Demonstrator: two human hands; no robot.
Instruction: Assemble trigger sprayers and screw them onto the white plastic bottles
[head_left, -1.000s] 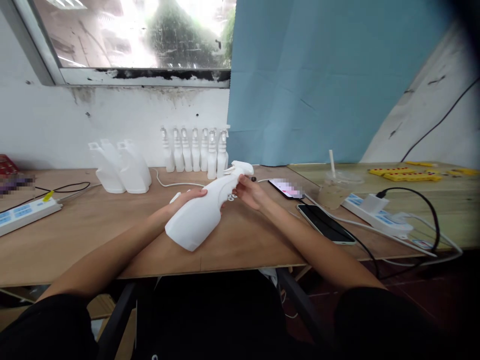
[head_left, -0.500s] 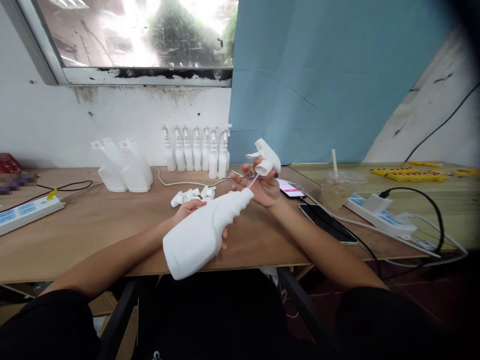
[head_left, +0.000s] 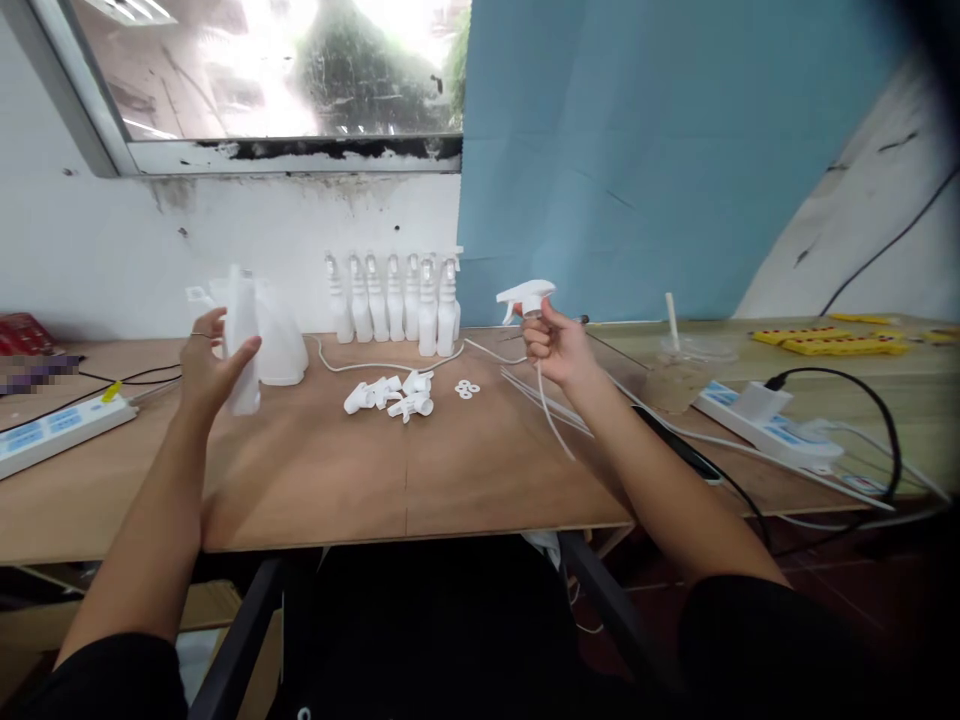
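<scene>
My left hand (head_left: 208, 368) grips a white plastic bottle (head_left: 241, 335) upright at the left of the wooden table (head_left: 315, 480), right beside two other empty white bottles (head_left: 281, 340). My right hand (head_left: 556, 348) is raised over the table's middle and holds a white trigger sprayer head (head_left: 525, 296), whose thin dip tube (head_left: 551, 415) hangs down toward the table. Loose sprayer heads (head_left: 388, 393) and small white rings (head_left: 466, 387) lie between my hands.
A row of several assembled spray bottles (head_left: 394, 300) stands against the back wall. Spare tubes (head_left: 536, 395) lie by my right wrist. A power strip (head_left: 52, 425) sits at the left, another power strip (head_left: 757, 412) with cables at the right, beside a plastic cup (head_left: 671, 375).
My right hand pulled the sprayer head with its tube out of the bottle and lifted it. My left hand carried the bottle leftward and stood it by the empty bottles.
</scene>
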